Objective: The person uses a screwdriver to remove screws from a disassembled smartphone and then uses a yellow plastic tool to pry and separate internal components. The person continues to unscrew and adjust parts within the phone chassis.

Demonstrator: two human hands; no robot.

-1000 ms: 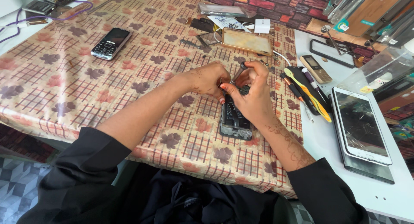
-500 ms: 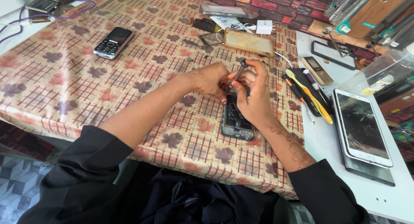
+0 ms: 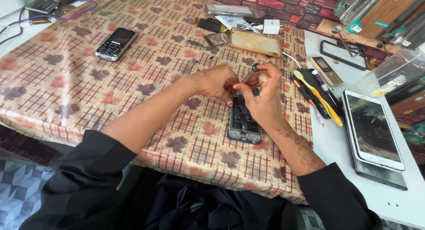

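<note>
We had our left hand (image 3: 217, 81) and right hand (image 3: 261, 95) close together over the opened phone (image 3: 243, 122), which lay back-up on the patterned tablecloth (image 3: 66, 83), near the middle and a little right of it, its insides showing. Our right hand was curled around a thin tool with a dark round cap, likely a small screwdriver (image 3: 253, 71), the thumb and first fingers pinched shut on its shaft while the tip went down toward the far end of the phone. Our left hand was bent in beside it, fingertips at the phone's far edge; whether it pinched a small part or only steadied the case we could not tell, since the fingers hid each other. Against the views a second and half a second before, the hands had shifted little: the phone lay in the same spot, and the right hand had risen slightly so that the tool's cap showed clear above the fingers. We judged from this that the work at the phone's far end was continuing rather than ending. To the right, on the white surface (image 3: 389, 199), lay a phone with a cracked screen (image 3: 372, 129), a small gold keypad phone (image 3: 326, 70) farther off, and a yellow and black tool set (image 3: 318, 91) between. Far left lay a black keypad phone (image 3: 116, 43), well apart from the hands, and a clear case (image 3: 256, 42) sat beyond them.
</note>
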